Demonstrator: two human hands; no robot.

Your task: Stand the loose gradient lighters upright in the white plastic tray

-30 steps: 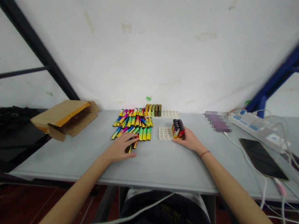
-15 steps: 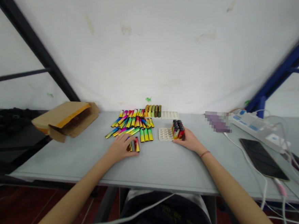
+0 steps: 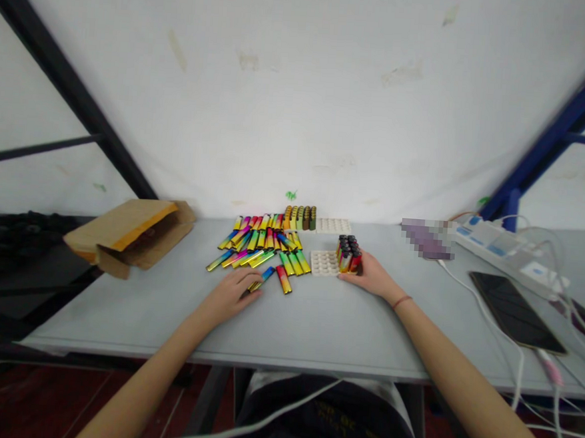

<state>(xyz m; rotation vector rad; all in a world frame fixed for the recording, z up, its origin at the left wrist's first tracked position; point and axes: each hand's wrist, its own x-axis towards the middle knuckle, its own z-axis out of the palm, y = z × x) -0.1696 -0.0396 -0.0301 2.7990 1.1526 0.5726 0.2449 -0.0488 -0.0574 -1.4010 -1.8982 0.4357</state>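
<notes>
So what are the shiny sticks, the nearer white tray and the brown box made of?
Shiny sticks: perhaps metal or foil-wrapped plastic, glossy with bright glints.
Nearer white tray: probably moulded plastic, dull, with neat rows of pits; could be pulp.
Brown box: likely cardboard, matte, with stiff bent flaps.

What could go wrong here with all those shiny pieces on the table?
The upright pieces at the right hand might topple if bumped. The loose red-and-yellow piece near the left hand could get knocked away. The white cable crossing the dark clothing might snag.
</notes>
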